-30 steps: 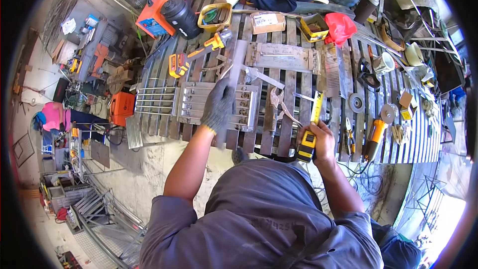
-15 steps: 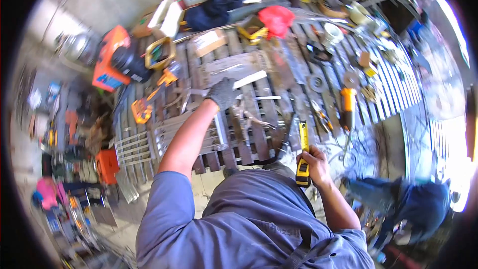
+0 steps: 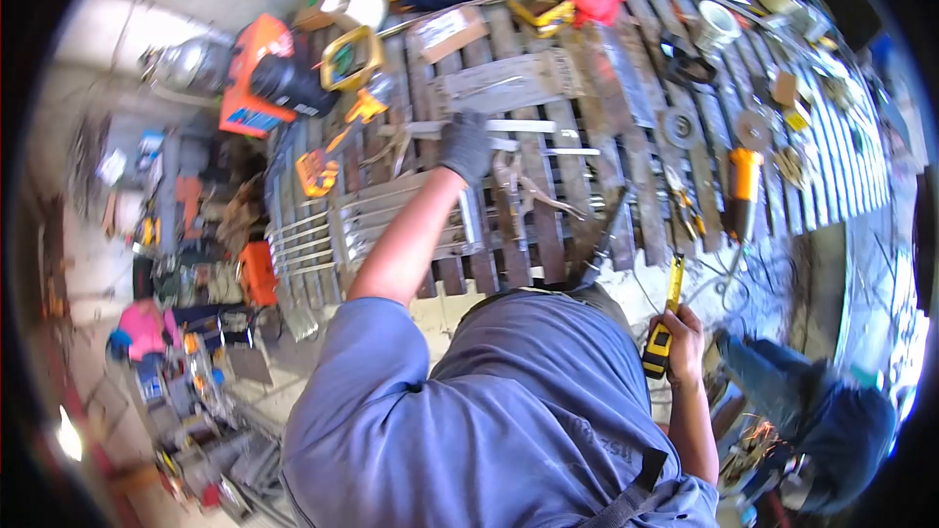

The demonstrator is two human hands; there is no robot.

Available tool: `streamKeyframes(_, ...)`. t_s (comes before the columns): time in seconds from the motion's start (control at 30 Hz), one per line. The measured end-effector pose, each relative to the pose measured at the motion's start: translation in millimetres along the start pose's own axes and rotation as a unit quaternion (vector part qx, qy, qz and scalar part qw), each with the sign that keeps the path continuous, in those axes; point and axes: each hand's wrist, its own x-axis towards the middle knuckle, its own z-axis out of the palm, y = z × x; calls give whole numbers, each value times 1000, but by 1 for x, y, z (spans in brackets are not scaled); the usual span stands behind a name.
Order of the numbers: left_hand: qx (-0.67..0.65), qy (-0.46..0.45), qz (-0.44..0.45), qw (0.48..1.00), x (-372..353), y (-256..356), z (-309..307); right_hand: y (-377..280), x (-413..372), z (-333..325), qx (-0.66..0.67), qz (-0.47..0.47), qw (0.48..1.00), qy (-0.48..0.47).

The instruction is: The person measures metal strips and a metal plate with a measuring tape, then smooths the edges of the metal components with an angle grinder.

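Note:
My left hand (image 3: 467, 147), in a dark grey glove, is closed on a flat metal strip (image 3: 523, 125) above the slatted table (image 3: 509, 254). A second short strip (image 3: 572, 152) lies to its right, and pliers-like clamps (image 3: 509, 176) lie just below the glove. Low on the right, my bare right hand (image 3: 683, 332) grips a yellow and black tape measure (image 3: 657, 350), whose short length of yellow blade sticks up toward the table edge.
An angle grinder (image 3: 745, 181) and pliers (image 3: 682, 198) lie on the table's right part. At left are an orange box (image 3: 256, 73) and an orange tool (image 3: 318, 171). Sparks show beside a person in dark blue clothes (image 3: 841, 430) at lower right.
The view has shifted, so the table sits further right and higher. The strip at my left hand has turned from slanted to nearly level. My right hand still holds the tape measure.

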Motion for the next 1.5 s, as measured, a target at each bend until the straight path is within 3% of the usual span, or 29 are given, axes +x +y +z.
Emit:
streamKeyframes(0.03, -118, 30, -13, 992, -18, 13, -8, -4, 6, 4, -4, 3, 1000, -14)
streamKeyframes(0.07, -95, 46, 54, 993, -44, 26, -13, 0, 16, 4, 10, 11, 999, -33)
streamKeyframes(0.1, 24, -40, 165, 985, -66, 41, -30, -6, 21, 9, -9, -2, 999, -51)
streamKeyframes(0.17, -79, -41, 181, 979, -124, 55, -32, -10, 38, 13, -57, -20, 995, -76)
streamKeyframes(0.23, -95, 33, 216, 971, -183, 58, -30, -22, 47, 24, -141, -64, 982, -105)
streamKeyframes(0.3, -115, -19, 188, 975, -225, 53, -32, -31, 52, 39, -167, -98, 973, -128)
streamKeyframes(0.43, -116, 13, 49, 992, -279, -4, -18, -40, 45, 83, -239, -149, 951, -126)
streamKeyframes(0.57, -148, 33, -165, 975, -256, -99, -30, -24, 28, 143, -286, -135, 939, -137)
streamKeyframes(0.63, -50, 100, -153, 982, -239, -151, -15, 3, 25, 168, -333, -138, 925, -125)
streamKeyframes(0.7, -4, 60, -148, 987, -227, -185, -19, 19, 9, 197, -393, -150, 899, -124)
streamKeyframes(0.8, -28, -167, -147, 975, -207, -203, -50, 28, -31, 234, -461, -153, 870, -91)
streamKeyframes(0.9, -83, -163, -157, 971, -223, -203, -42, 44, -60, 250, -460, -137, 875, -64)
streamKeyframes(1.0, -97, -41, -138, 985, -251, -207, -3, 76, -80, 251, -422, -77, 903, -9)
streamKeyframes(1.13, -92, 82, -109, 986, -256, -209, 26, 133, -80, 229, -272, -57, 960, 40)
streamKeyframes(1.2, -207, -32, -126, 970, -236, -221, 18, 112, -102, 244, -308, -75, 946, 71)
streamKeyframes(1.23, -194, 85, -71, 975, -228, -238, 67, 104, -110, 250, -304, -88, 946, 74)
streamKeyframes(1.27, -178, -48, -58, 981, -214, -249, 64, 103, -113, 253, -311, -94, 942, 83)
streamKeyframes(1.37, -36, -185, -86, 978, -188, -258, 68, 97, -122, 257, -340, -119, 927, 107)
streamKeyframes(1.5, -78, -245, -52, 965, -171, -285, 79, 99, -126, 256, -246, -127, 950, 145)
